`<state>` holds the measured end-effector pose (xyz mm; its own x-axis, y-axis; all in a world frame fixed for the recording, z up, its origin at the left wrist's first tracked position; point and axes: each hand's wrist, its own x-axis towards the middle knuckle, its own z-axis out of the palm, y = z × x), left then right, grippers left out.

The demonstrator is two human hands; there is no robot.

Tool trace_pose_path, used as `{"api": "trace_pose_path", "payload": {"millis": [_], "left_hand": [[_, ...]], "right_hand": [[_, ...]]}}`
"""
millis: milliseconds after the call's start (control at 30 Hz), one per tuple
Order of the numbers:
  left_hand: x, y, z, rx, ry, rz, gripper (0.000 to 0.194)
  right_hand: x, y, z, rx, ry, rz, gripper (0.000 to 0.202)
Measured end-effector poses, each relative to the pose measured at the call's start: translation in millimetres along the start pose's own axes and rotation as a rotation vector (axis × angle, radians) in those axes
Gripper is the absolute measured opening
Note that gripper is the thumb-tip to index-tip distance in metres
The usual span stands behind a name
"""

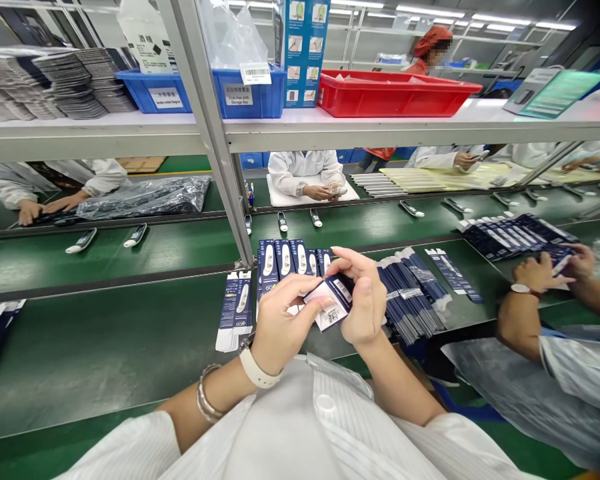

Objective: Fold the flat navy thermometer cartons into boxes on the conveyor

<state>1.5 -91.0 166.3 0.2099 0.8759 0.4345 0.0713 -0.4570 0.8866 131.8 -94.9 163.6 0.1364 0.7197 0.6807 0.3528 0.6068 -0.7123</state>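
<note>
Together, the left hand (283, 323) and right hand (364, 297) pinch a small box (336, 308) above the bench (120, 353), just before some standing boxes (269, 263). On the shelf (380, 137), a blue bin (275, 93) labelled "Dust-free cloth Storage Box" holds a clear bag (233, 33); a red bin (395, 100) stands further right. The small box bears a QR code (333, 315). Flat cartons (235, 303) lie beside the left hand, near the bench's edge, with wide room leftward.

Left hand (281, 325), right hand (364, 301) holding navy-and-white carton (337, 301).
</note>
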Motion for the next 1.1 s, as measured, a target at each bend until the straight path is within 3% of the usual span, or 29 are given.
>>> {"api": "trace_pose_path", "payload": {"millis": [400,467,567,633,700,800,900,967,1033,1100], "left_hand": [[4,-2,2.5,-0.038,-0.009,-0.043,0.013],[2,-2,0.4,-0.041,-0.052,-0.024,0.021],[-2,-6,-1.2,0.028,-0.147,0.056,0.056],[-5,-11,-0.1,0.103,-0.168,0.092,0.075],[-5,-18,2.5,0.118,-0.132,0.052,0.073],[2,-31,6.0,-0.037,-0.054,-0.135,0.065],[16,-44,3.6,-0.218,-0.066,-0.301,0.073],[26,-51,-3.5,-0.254,-0.03,-0.333,0.072],[34,-56,-14.8,-0.221,0.087,-0.329,0.064],[38,-60,-27.9,-0.169,0.211,-0.33,0.057]], "right_hand": [[2,0,4,0.036,0.094,0.094,0.041],[5,-1,4,0.066,0.113,0.136,0.043],[11,1,3,0.112,0.117,0.228,0.049],[13,4,2,0.132,0.074,0.298,0.054],[11,7,-1,0.157,-0.016,0.348,0.06],[2,15,-8,0.079,-0.209,0.384,0.07],[-6,34,-20,-0.164,-0.313,0.505,0.083],[-5,57,-28,-0.278,-0.238,0.628,0.081],[1,86,-34,-0.341,-0.113,0.742,0.077],[10,116,-35,-0.385,-0.072,0.827,0.075]]}}
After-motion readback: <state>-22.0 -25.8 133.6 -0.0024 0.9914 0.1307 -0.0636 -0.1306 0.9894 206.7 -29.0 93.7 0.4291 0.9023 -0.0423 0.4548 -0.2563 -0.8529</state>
